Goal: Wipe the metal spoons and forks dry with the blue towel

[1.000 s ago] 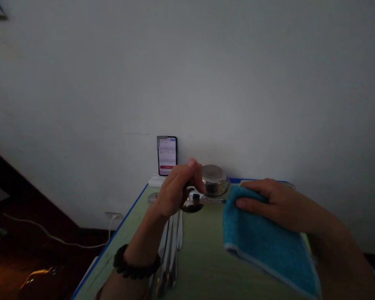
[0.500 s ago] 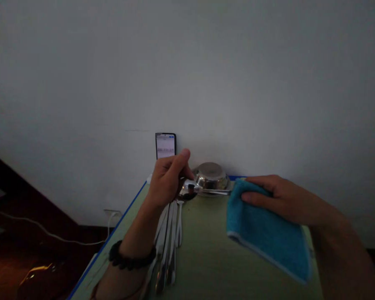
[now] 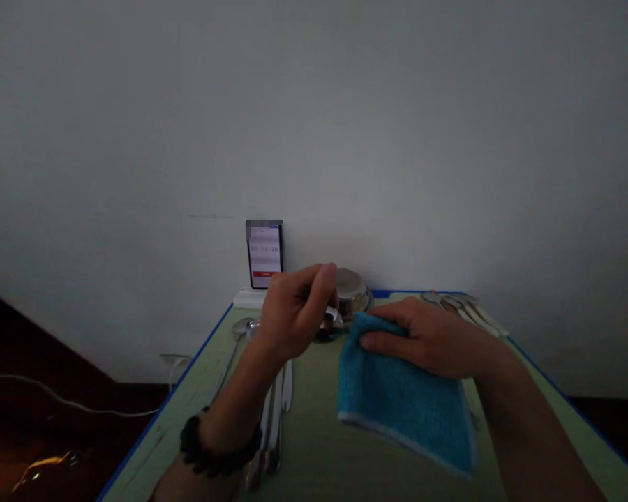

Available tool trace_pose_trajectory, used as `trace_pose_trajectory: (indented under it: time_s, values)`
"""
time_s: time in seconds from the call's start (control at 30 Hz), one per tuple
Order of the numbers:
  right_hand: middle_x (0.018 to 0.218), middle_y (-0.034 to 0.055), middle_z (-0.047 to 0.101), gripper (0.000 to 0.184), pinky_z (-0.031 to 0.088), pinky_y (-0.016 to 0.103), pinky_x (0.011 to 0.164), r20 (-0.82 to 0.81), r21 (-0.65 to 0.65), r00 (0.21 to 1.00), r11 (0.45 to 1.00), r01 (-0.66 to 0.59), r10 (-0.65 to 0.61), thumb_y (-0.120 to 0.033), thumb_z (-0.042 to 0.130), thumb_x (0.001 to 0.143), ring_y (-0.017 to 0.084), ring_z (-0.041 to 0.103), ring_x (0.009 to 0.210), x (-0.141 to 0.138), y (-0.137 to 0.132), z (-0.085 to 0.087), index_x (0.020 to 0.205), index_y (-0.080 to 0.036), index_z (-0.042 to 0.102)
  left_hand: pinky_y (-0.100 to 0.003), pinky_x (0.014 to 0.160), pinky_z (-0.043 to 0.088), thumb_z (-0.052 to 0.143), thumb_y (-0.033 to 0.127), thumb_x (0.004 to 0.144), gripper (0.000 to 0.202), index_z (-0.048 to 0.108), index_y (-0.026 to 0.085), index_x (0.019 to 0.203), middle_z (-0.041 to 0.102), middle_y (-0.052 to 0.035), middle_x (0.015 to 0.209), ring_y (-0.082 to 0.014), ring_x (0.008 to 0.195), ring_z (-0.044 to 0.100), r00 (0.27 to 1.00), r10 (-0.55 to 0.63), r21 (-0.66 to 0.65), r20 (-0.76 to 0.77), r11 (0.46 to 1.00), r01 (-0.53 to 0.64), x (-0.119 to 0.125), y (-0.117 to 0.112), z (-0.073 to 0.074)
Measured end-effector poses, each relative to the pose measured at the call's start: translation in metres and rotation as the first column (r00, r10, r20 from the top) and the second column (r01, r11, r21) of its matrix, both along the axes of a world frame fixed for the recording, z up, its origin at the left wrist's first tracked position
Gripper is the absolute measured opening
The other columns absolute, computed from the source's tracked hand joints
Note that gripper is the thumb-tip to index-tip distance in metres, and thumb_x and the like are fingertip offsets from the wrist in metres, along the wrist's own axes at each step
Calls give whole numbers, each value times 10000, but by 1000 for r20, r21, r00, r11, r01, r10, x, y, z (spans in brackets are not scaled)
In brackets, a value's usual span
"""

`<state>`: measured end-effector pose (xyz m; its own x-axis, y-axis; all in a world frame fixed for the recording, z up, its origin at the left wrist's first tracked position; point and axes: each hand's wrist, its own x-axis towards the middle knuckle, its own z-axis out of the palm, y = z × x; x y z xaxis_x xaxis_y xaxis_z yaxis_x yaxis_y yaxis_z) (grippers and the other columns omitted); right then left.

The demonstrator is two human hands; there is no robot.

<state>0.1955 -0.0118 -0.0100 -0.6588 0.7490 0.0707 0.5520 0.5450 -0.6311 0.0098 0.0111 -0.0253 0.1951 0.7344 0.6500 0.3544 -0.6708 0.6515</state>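
Two hands (image 3: 296, 314) on blue cloth (image 3: 405, 415) and shiny metal utensil (image 3: 331, 325)

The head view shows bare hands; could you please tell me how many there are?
2. The left hand grips a shiny metal utensil before the upturned bowl; the right hand holds the blue cloth.

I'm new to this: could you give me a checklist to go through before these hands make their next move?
1. Left hand gripping the shiny metal utensil: ok.
2. Right hand holding the blue cloth: ok, thumb on top.
3. Utensil's far end inside the cloth: cannot tell, hidden.
4. Metal bowl upside down: ok, base up.
5. Left-side cutlery fully visible: not ok, the left arm covers part.
6. Phone upright: ok, screen lit.
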Motion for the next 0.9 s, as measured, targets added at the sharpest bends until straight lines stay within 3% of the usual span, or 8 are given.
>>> trace_pose_trajectory:
  time_s: [0.13, 0.3, 0.37, 0.43, 0.5, 0.57, 0.73, 0.9]
  values:
    - [817, -5, 646, 243, 412, 250, 652, 0, 39, 1000, 999, -18, 18, -382, 464, 859, 142, 578, 721, 1, -1, 1, 892, -198, 618, -178, 360, 292, 421, 287, 860, 401, 473, 168, 480, 416, 45, 367, -63, 340, 395, 982, 78, 115, -169, 992, -59, -3, 1, 1]
    - [787, 2, 632, 305, 424, 242, 591, -9, 21, 986, 986, 167, -166, -452, 437, 855, 141, 573, 674, 25, 2, 0, 875, -199, 606, -169, 358, 281, 454, 306, 842, 387, 483, 166, 482, 396, 53, 376, -57, 353, 383, 966, 237, 94, -99, 969, -228, -20, 8, 5]
    - [696, -8, 588, 321, 404, 225, 518, -60, 13, 969, 970, 241, -240, -469, 433, 850, 122, 536, 595, 30, 3, 0, 817, -192, 591, -163, 365, 282, 485, 325, 827, 368, 497, 160, 498, 406, 55, 395, -54, 368, 382, 975, 166, 28, -145, 986, -164, -25, 9, 6]
    - [642, -18, 536, 327, 379, 214, 477, -147, 33, 939, 947, 319, -311, -479, 437, 844, 108, 493, 551, 30, 4, -1, 783, -189, 575, -157, 378, 294, 527, 336, 805, 330, 529, 153, 530, 443, 52, 423, -54, 389, 405, 964, -22, -90, -266, 996, -2, -26, 10, 7]
    - [604, -23, 490, 348, 353, 213, 449, -242, 62, 888, 907, 417, -392, -501, 441, 834, 103, 455, 525, 27, 6, -2, 757, -184, 562, -152, 396, 319, 548, 353, 797, 295, 565, 148, 585, 487, 44, 459, -60, 417, 447, 901, -242, -243, -360, 957, 160, -24, 10, 6]
    - [582, -26, 457, 368, 332, 213, 433, -330, 76, 821, 854, 514, -465, -523, 446, 821, 98, 427, 511, 23, 8, -3, 747, -179, 554, -152, 408, 340, 531, 380, 811, 293, 576, 148, 639, 508, 38, 484, -67, 434, 470, 841, -382, -358, -383, 901, 246, -22, 9, 5]
    - [562, -37, 399, 373, 309, 207, 428, -494, 93, 700, 769, 632, -516, -529, 464, 810, 87, 375, 504, 13, 12, -7, 723, -175, 545, -157, 440, 365, 439, 387, 866, 314, 560, 150, 698, 525, 31, 541, -69, 467, 478, 801, -455, -422, -390, 861, 284, -20, 5, 8]
    - [582, -32, 449, 351, 343, 217, 451, -660, -26, 576, 780, 625, -483, -531, 483, 798, 101, 423, 520, 12, 19, -14, 774, -196, 585, -207, 571, 443, 435, 292, 873, 209, 539, 157, 994, 649, -24, 758, -115, 637, 583, 776, -476, -453, -414, 847, 278, -25, 9, 7]
